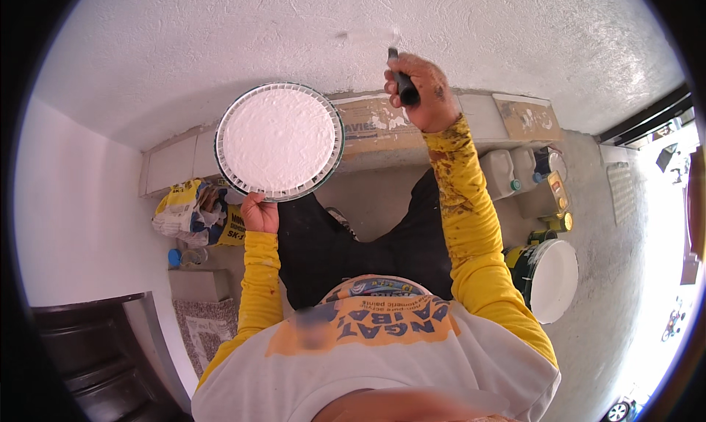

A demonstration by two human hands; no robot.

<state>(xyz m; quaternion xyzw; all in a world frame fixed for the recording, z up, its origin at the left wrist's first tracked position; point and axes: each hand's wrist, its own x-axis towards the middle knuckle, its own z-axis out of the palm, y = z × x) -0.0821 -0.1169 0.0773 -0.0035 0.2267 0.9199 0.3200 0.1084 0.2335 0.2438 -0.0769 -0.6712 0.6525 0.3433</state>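
My left hand [259,213] holds a round, ribbed tray [279,142] by its lower rim; the tray is filled with white plaster or paint and tilted up toward me. My right hand [421,90] is raised higher, fingers closed around a dark tool handle [402,78] whose tip points at the textured white wall [294,32]. The tool's working end is hard to make out against the wall. Both sleeves are yellow and stained.
Along the wall base runs a ledge of tiles and cardboard [375,120]. A yellow sack [193,211] lies at the left. Plastic jugs [509,172], small cans and a bucket of white paint [550,279] stand at the right. A dark doorway is lower left.
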